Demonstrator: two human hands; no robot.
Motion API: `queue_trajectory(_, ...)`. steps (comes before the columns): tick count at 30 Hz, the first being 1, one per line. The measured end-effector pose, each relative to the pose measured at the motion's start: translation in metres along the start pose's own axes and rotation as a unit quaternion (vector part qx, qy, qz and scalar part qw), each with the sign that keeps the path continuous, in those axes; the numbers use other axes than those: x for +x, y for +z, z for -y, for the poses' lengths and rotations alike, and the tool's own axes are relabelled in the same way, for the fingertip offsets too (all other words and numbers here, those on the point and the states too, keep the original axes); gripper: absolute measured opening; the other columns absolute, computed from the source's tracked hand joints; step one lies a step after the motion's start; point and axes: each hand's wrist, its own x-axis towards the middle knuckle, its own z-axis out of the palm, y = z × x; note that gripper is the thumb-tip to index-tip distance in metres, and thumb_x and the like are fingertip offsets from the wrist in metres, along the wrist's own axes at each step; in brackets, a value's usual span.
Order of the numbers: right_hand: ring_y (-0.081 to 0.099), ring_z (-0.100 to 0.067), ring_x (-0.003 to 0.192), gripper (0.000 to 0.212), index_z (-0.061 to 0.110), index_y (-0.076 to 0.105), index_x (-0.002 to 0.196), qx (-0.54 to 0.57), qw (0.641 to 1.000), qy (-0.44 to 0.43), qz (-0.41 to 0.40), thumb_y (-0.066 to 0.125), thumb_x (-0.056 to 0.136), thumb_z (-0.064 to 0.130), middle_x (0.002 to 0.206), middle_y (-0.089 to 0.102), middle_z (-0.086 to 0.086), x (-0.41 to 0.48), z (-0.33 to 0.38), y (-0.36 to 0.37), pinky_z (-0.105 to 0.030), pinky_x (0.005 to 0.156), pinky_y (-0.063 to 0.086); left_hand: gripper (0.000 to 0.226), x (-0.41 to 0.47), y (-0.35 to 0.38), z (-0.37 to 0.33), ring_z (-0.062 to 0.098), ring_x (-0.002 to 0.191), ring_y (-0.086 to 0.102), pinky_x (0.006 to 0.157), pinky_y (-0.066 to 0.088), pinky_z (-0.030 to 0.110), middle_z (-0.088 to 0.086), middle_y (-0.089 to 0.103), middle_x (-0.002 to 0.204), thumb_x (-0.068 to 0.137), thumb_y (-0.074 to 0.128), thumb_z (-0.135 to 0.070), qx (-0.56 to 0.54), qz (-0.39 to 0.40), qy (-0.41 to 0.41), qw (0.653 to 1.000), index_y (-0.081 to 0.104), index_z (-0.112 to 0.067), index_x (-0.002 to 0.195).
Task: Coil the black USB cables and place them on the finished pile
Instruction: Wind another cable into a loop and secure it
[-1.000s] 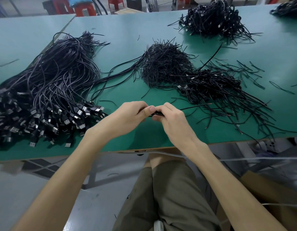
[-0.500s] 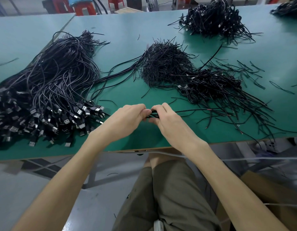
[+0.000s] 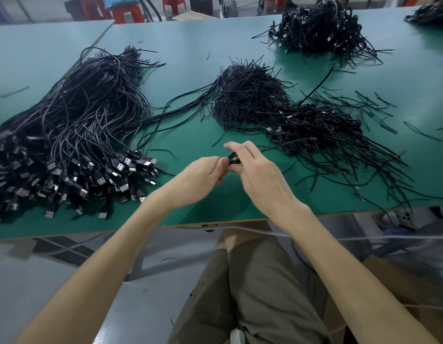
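In the head view, your left hand [image 3: 203,177] pinches the small coil of thin black USB cable [image 3: 234,158] over the green tabletop [image 3: 190,45], with your right hand [image 3: 260,175] against it, fingers blurred and its grip unclear, while the loose tail runs rightward toward the black heap of coiled cables [image 3: 322,125], which is nearer your right.

I counted five black heaps on one table [image 3: 190,45]: left heap [image 3: 73,135], middle heap [image 3: 247,100], near-right heap [image 3: 322,127], far heap [image 3: 319,28], far-right heap [image 3: 431,11]. I saw two hands, left hand [image 3: 198,180] and right hand [image 3: 262,180], with one cable [image 3: 234,158] between them.
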Motion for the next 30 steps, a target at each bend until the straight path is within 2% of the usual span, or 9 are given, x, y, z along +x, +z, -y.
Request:
queue_trajectory(3,0.059,-0.023,0.077,0.058,0.019,0.036,0.154,-0.013,1.000,-0.002,-0.008,0.058,0.101,0.014,0.144,0.037,-0.003,-0.002,-0.002,-0.002,-0.044,0.067,0.057,0.044,0.013,0.008,0.004,0.009,0.048,0.038,0.053,0.031,0.029,-0.007,0.046,0.060,0.112,0.031,-0.029,-0.031,-0.104,-0.036,0.993,0.045,-0.015,0.072)
queue_trajectory(7,0.063,-0.024,0.085,0.030,0.004,0.054,0.125,-0.010,0.996,0.025,-0.081,0.063,0.098,0.012,0.125,0.048,-0.009,-0.007,-0.012,-0.002,-0.043,0.069,0.058,0.039,0.030,0.010,0.002,0.006,0.040,0.028,0.044,0.024,0.026,-0.009,0.035,0.056,0.111,0.030,-0.029,-0.160,-0.185,-0.080,0.966,0.039,-0.016,0.075)
queue_trajectory(9,0.059,-0.027,0.097,0.021,0.002,0.060,0.112,-0.030,0.994,0.060,-0.090,0.068,0.094,0.010,0.113,0.055,-0.011,-0.002,-0.023,-0.003,-0.044,0.082,0.054,0.037,0.039,0.010,-0.005,0.006,0.040,0.025,0.041,0.022,0.024,-0.011,0.032,0.054,0.110,0.030,-0.029,-0.176,-0.193,-0.076,0.962,0.040,-0.016,0.077)
queue_trajectory(13,0.047,-0.028,0.111,0.018,0.005,0.066,0.109,-0.079,0.984,0.148,-0.054,0.071,0.094,0.015,0.114,0.056,-0.011,0.015,-0.047,0.001,-0.039,0.097,0.043,0.040,0.054,0.020,-0.015,0.013,0.047,0.025,0.045,0.022,0.029,-0.009,0.033,0.055,0.110,0.029,-0.029,-0.180,-0.166,-0.074,0.967,0.036,-0.018,0.072)
queue_trajectory(17,0.041,-0.027,0.111,0.012,0.011,0.070,0.100,-0.076,0.976,0.202,-0.016,0.069,0.095,0.021,0.110,0.056,-0.008,0.025,-0.058,0.004,-0.036,0.096,0.040,0.039,0.054,0.040,-0.009,0.010,0.046,0.026,0.047,0.024,0.027,-0.007,0.034,0.059,0.111,0.028,-0.029,-0.206,-0.173,-0.076,0.960,0.037,-0.017,0.075)
queue_trajectory(23,0.041,-0.027,0.107,0.009,0.009,0.063,0.105,-0.183,0.971,0.152,0.001,0.056,0.101,0.014,0.111,0.054,-0.010,0.021,-0.059,0.008,-0.035,0.091,0.037,0.038,0.055,0.045,-0.002,0.007,0.045,0.025,0.042,0.024,0.017,-0.005,0.032,0.062,0.112,0.027,-0.031,-0.250,-0.189,-0.056,0.948,0.039,-0.015,0.079)
queue_trajectory(26,0.042,-0.025,0.104,0.006,0.010,0.059,0.103,-0.111,0.976,0.181,-0.034,0.054,0.101,0.007,0.108,0.060,-0.008,0.016,-0.053,0.009,-0.036,0.091,0.035,0.037,0.053,0.046,0.000,0.008,0.047,0.025,0.043,0.025,0.017,-0.005,0.032,0.062,0.112,0.028,-0.030,-0.250,-0.188,-0.053,0.948,0.039,-0.014,0.080)
queue_trajectory(28,0.044,-0.024,0.100,0.007,0.011,0.058,0.099,0.008,0.972,0.223,-0.079,0.054,0.101,0.006,0.101,0.062,-0.005,0.017,-0.050,0.006,-0.039,0.090,0.038,0.038,0.053,0.044,0.001,0.008,0.047,0.025,0.043,0.025,0.018,-0.006,0.032,0.062,0.112,0.028,-0.031,-0.253,-0.193,-0.052,0.947,0.038,-0.015,0.079)
queue_trajectory(30,0.052,-0.017,0.092,0.007,0.014,0.059,0.094,0.141,0.952,0.239,-0.127,0.059,0.100,0.009,0.089,0.061,0.003,0.019,-0.046,0.001,-0.031,0.084,0.043,0.039,0.055,0.043,0.002,0.007,0.047,0.026,0.043,0.025,0.018,-0.007,0.033,0.061,0.112,0.028,-0.032,-0.253,-0.201,-0.055,0.945,0.037,-0.017,0.076)
